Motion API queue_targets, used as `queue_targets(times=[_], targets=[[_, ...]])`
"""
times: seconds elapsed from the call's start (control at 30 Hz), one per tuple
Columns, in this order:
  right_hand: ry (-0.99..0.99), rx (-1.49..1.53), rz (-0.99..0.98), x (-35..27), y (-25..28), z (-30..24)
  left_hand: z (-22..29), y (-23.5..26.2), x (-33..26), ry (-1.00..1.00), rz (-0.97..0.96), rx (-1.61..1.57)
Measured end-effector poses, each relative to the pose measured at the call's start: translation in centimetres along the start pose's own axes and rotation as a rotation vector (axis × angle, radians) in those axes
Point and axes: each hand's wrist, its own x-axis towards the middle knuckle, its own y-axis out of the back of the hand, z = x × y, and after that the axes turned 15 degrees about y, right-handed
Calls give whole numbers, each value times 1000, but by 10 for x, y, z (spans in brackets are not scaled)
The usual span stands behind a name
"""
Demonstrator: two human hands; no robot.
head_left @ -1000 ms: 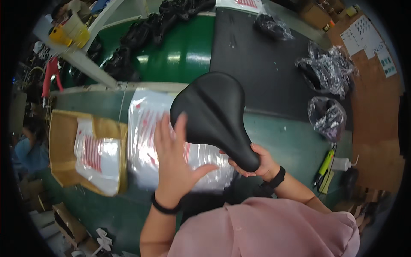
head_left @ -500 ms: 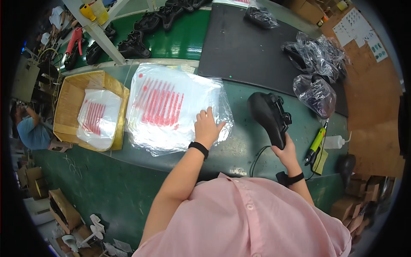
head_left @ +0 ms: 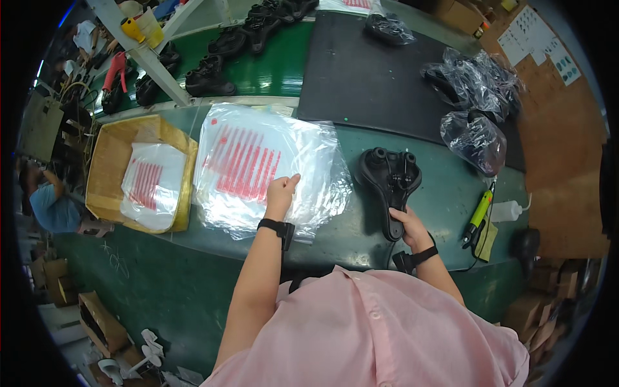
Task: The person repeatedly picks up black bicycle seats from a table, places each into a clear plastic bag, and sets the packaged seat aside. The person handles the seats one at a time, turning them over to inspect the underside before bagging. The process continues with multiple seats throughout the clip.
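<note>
Green tabletop [head_left: 445, 197] spreads out below me, with a black mat [head_left: 367, 77] at its far side and several bike seats wrapped in clear plastic [head_left: 474, 142] on the mat's right. My right hand [head_left: 411, 227] is closed around the narrow end of a black bike seat [head_left: 389, 169] — thumb on top, underside facing up, wide end pointing away from me. The seat is just right of a pile of clear bags [head_left: 238, 145] with red print; I can't tell whether it rests on the table or is held slightly above. My left hand [head_left: 281, 195] is over the bags' near part, fingers curled in — whether they have hold of any plastic, I can't tell. Left of the pile sits a yellowish box [head_left: 98, 190] with more bags inside. Near the right edge lie a lime-green tool [head_left: 480, 208] and a white bottle [head_left: 505, 211].
</note>
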Motion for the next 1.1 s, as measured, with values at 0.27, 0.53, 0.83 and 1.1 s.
queue_targets(times=[0.27, 0.53, 0.83, 1.1], targets=[[-3, 231, -337, 35, -149, -9, 20, 20, -26, -11, -212, -194], [101, -78, -217, 119, -200, 50, -16, 94, -23, 131, -107, -1138], [637, -709, -466, 69, -177, -25, 6, 105, -24, 54, -84, -763], [840, -1277, -714, 63, -201, 3, -12, 109, -17, 143, 111, -936]])
